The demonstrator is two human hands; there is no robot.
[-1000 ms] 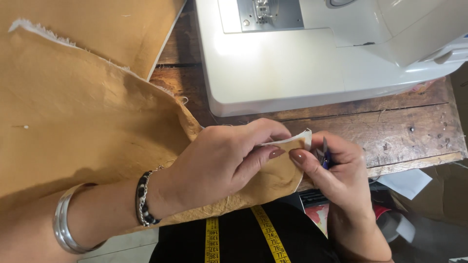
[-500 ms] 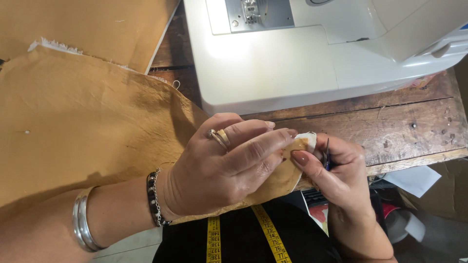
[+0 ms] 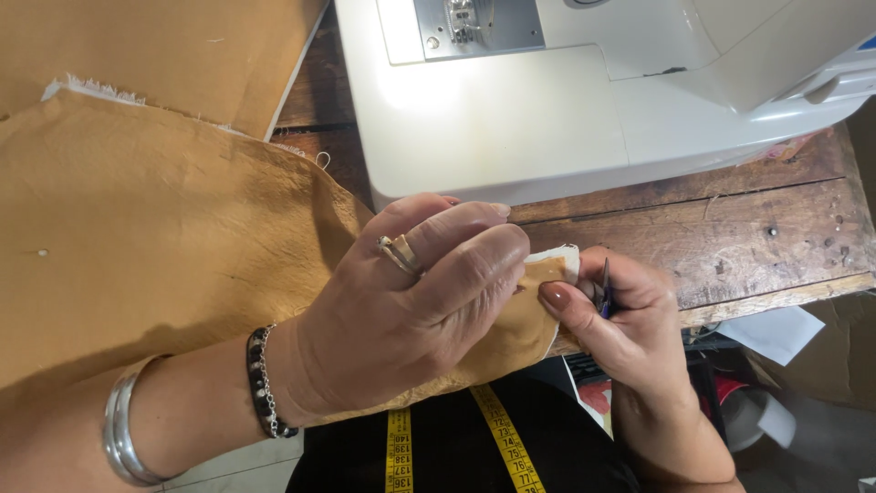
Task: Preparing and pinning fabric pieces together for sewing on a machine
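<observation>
Head view, looking down at a wooden table (image 3: 730, 228) with a white sewing machine (image 3: 566, 91) at the top. Left hand (image 3: 411, 310) lies over the tan fabric (image 3: 164, 228), fingers curled down and closed narrow, pinching the fabric's corner (image 3: 552, 267) near the table's front edge; ring on one finger, dark beaded bracelet (image 3: 263, 383) and silver bangle (image 3: 123, 438) on the wrist. Right hand (image 3: 630, 319) meets it from the right, thumb with dark-polished nail pressed on the same corner, fingers folded tight around small snips (image 3: 604, 290); only a thin dark blade tip and a bit of blue handle show, pointing up just beside the corner. Cannot tell if the blades are open or touching the cloth.

Fabric spreads from the left edge across the table to the pinched corner, which sits between both hands, just in front of the machine base. Frayed white raw edge (image 3: 91, 89) visible upper left; a second tan piece (image 3: 182, 46) lies above it, cut off by the frame. Corner shows pale lining or backing, hard to make out.

Yellow tape measure (image 3: 497, 438) hangs over dark clothing at the bottom, both strands cut off. Left hand hides most of the fabric under it. Clutter below the table at right, white paper (image 3: 776, 333) and red bits, too blurred to name
</observation>
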